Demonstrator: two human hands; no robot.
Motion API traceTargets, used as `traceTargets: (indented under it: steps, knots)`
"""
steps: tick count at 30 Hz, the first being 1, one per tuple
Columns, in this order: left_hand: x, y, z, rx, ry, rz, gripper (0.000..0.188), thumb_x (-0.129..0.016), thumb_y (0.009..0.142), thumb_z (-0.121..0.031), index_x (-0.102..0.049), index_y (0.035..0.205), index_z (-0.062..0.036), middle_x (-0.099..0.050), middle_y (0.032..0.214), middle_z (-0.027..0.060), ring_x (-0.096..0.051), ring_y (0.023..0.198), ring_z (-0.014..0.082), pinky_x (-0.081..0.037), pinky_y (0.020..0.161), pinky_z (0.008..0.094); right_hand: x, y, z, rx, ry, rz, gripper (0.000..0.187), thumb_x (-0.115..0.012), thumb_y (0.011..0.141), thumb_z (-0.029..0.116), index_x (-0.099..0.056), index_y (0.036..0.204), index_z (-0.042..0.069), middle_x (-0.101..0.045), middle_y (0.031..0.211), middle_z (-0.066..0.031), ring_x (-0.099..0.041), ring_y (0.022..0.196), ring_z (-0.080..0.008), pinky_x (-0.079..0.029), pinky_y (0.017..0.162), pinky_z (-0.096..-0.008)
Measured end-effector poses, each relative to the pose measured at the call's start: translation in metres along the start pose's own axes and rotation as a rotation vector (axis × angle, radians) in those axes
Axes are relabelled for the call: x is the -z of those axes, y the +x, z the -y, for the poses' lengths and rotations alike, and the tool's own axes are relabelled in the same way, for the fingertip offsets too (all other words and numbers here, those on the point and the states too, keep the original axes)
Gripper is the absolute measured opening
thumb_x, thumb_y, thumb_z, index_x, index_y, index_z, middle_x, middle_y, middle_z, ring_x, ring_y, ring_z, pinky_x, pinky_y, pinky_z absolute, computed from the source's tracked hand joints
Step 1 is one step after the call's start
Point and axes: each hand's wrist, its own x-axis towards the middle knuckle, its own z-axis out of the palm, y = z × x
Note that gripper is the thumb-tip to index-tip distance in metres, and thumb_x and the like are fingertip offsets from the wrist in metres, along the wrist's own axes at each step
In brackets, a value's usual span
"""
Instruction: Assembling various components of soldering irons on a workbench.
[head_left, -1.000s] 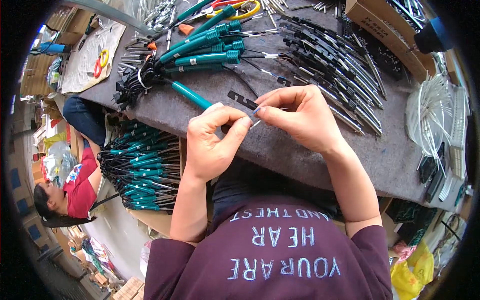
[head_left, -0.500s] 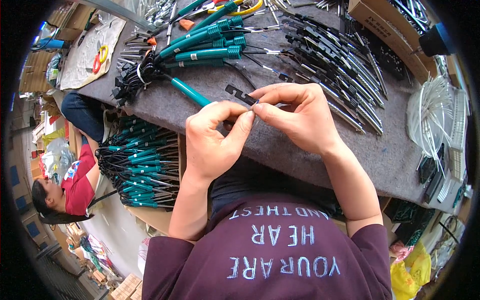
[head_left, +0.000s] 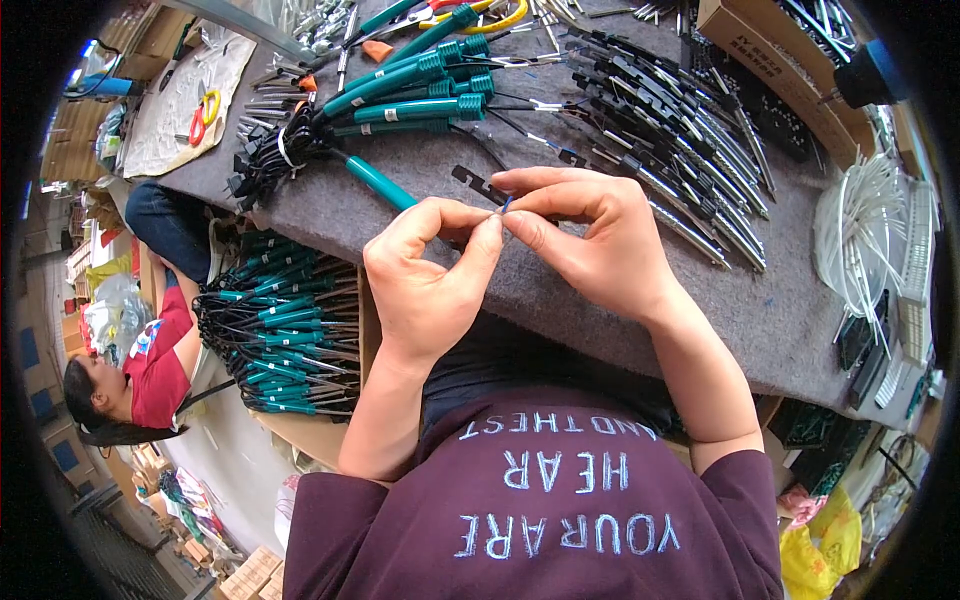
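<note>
My left hand (head_left: 425, 275) and my right hand (head_left: 605, 240) meet over the table's front edge, thumbs and forefingers pinched tip to tip. A thin blue wire (head_left: 507, 203) shows between the fingertips, in my right hand's pinch. What my left fingertips grip is too small to make out. A teal tubular handle (head_left: 380, 182) lies just beyond my left hand, its near end hidden behind the fingers. Past the fingertips is a flat black notched clip (head_left: 474, 181), partly covered by my right fingers; I cannot tell whether it is held.
Teal handles (head_left: 410, 90) with bundled black cords lie at the back left. Metal rods with black clips (head_left: 670, 140) are heaped at the right, near white ties (head_left: 862, 230). Scissors (head_left: 203, 118) lie far left. A box (head_left: 366, 320) of teal-handled tools stands below; another person (head_left: 160, 360) sits left.
My fingertips have shifted slightly left, and more of the blue wire shows between them. My right forefinger has moved a little off the black clip.
</note>
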Motion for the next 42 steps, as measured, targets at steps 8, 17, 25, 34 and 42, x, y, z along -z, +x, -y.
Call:
traceTargets:
  steps: [8,17,25,34,42]
  knots:
    - [-0.007,-0.003,-0.003,0.180,-0.139,-0.072,0.005,-0.073,0.086,0.000,-0.071,0.084,0.0025,-0.071,0.078,0.0020,-0.062,0.074,0.0059,-0.051,0.072,0.0234,-0.002,0.003,-0.001,0.438,-0.428,-0.172,0.023,-0.079,0.075,0.007,-0.068,0.095,0.006,-0.069,0.112,-0.0106,-0.068,0.102,-0.0301,-0.056,0.087,-0.0389]
    - [0.002,0.004,-0.004,0.126,-0.087,0.013,0.004,-0.074,0.086,0.001,-0.072,0.088,0.0029,-0.072,0.080,0.0044,-0.065,0.077,0.0090,-0.052,0.074,0.0254,0.000,0.004,0.002,0.378,-0.351,-0.029,0.015,-0.072,0.080,0.007,-0.067,0.094,0.003,-0.064,0.123,-0.0159,-0.060,0.117,-0.0350,-0.048,0.100,-0.0429]
    - [0.005,0.003,-0.003,-0.026,0.003,0.035,0.005,-0.074,0.086,0.002,-0.072,0.090,0.0031,-0.072,0.083,0.0084,-0.068,0.077,0.0151,-0.053,0.074,0.0279,0.006,0.004,0.009,0.156,-0.159,0.092,0.014,-0.074,0.082,0.009,-0.067,0.092,0.002,-0.059,0.132,-0.0190,-0.054,0.129,-0.0365,-0.042,0.108,-0.0435]
    - [0.004,0.001,-0.007,0.050,-0.011,0.073,0.004,-0.074,0.085,0.000,-0.071,0.087,0.0027,-0.071,0.080,0.0082,-0.067,0.074,0.0141,-0.052,0.071,0.0276,0.006,0.004,0.002,0.251,-0.229,0.024,0.012,-0.075,0.080,0.009,-0.068,0.087,0.002,-0.062,0.129,-0.0189,-0.058,0.124,-0.0367,-0.046,0.103,-0.0440]
    - [0.004,0.004,-0.006,0.166,-0.102,0.087,0.002,-0.072,0.086,0.001,-0.070,0.087,0.0026,-0.070,0.079,0.0074,-0.065,0.073,0.0134,-0.051,0.070,0.0276,0.004,0.006,0.005,0.502,-0.424,-0.100,0.020,-0.081,0.073,0.003,-0.073,0.090,0.006,-0.062,0.131,-0.0151,-0.060,0.120,-0.0321,-0.049,0.098,-0.0410]
